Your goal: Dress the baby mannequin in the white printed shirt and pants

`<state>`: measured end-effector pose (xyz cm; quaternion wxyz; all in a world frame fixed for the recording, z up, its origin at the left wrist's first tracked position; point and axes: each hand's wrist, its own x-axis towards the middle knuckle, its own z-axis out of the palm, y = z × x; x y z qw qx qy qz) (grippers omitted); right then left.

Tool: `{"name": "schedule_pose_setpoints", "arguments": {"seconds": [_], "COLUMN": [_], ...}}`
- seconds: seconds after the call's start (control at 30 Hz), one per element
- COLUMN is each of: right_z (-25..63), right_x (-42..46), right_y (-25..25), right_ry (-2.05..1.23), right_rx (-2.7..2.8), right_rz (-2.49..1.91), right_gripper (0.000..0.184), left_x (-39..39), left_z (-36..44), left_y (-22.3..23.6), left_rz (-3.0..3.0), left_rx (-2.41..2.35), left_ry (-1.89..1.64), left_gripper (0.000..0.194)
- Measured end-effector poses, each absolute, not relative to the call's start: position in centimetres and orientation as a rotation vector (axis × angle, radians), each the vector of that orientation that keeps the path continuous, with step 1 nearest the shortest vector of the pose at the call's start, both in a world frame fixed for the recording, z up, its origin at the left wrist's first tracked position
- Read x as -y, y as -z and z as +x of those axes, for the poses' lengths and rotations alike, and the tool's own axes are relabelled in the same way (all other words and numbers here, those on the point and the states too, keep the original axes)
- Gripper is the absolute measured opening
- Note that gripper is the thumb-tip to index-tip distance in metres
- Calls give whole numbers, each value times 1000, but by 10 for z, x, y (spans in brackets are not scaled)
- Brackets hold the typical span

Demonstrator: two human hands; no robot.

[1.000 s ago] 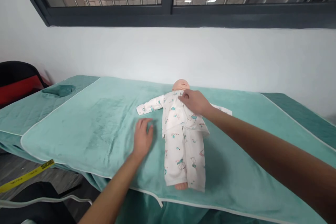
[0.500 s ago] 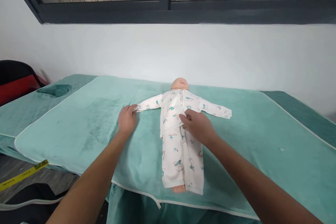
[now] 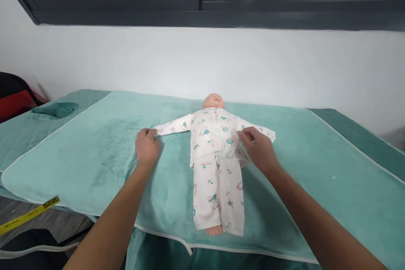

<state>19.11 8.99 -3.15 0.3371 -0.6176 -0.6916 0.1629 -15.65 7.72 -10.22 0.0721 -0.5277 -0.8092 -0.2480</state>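
Observation:
A baby doll lies on its back in the head view, its head toward the wall. It wears a white printed shirt and matching trousers; one foot shows below a trouser leg. Both sleeves are spread sideways. At the end of the left-hand sleeve, my left hand pinches the cuff. My right hand is closed at the shirt's right side, just below the other sleeve, with its fingertips pinching the shirt's edge. Part of that side is hidden behind my fingers.
A light green cover with pale piping lies under the doll. Behind it rises a white wall below a dark window frame. A red and black bag sits at the far left, and yellow tape shows at lower left.
My right hand has moved right, from the shirt's middle front to its side, and the front panel now lies flatter across. My left hand stays at the cuff. The view has shifted slightly.

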Motion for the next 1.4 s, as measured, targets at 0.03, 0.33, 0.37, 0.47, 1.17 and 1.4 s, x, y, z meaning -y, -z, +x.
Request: {"name": "schedule_pose_setpoints", "arguments": {"seconds": [0.03,0.33,0.37,0.47,1.17,1.4], "right_z": [205,303,304,307,259,227], "right_x": [-99,-141,-147,-167,-111,-54], "right_y": [38,94,95,95,93,96], "right_ry": [-329,-151,-155,-157,-471,-417], "right_rx": [1723,1570,1597,1635,1918,2174], "right_rz": [-1684,-2123,-2093,-2005,-1173,-1014], "right_gripper": [29,51,49,40,27,27], "left_x": [-77,-79,-79,-80,-86,-87], "left_z": [-156,-152,-152,-153,-155,-156], "left_y": [102,99,99,101,106,108], "left_rz": [-1584,-1565,-1577,-1597,-1543,-1527], "left_rx": [2435,2486,2479,2457,2466,2476], "left_ry": [755,692,675,620,606,647], "left_gripper": [45,44,45,47,46,44]}}
